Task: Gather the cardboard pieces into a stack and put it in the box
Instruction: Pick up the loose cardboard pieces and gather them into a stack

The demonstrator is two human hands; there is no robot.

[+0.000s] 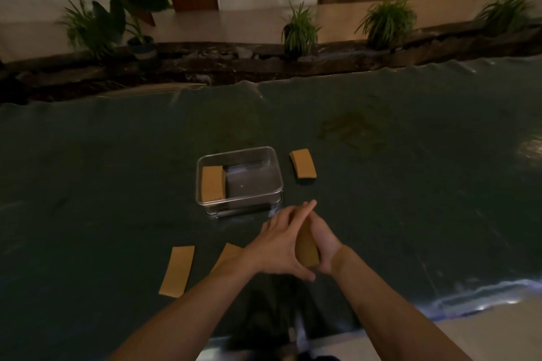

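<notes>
A clear plastic box [275, 168] stands mid-table with one stack of brown cardboard pieces [211, 183] leaning against its left wall. In front of the box, my left hand [278, 243] and my right hand [322, 239] press together around a small cardboard stack [307, 246], held on edge between the palms. Another short stack [303, 167] lies flat to the right of the box. One flat piece [177, 271] rests at the near left. A further piece [227, 253] beside it is partly hidden by my left forearm.
The table [117, 170] has a dark green glossy top. Its near edge [440, 299] runs close to my arms on the right. Beyond the far edge is a dark rocky bed with potted plants [299, 29] and a tiled floor.
</notes>
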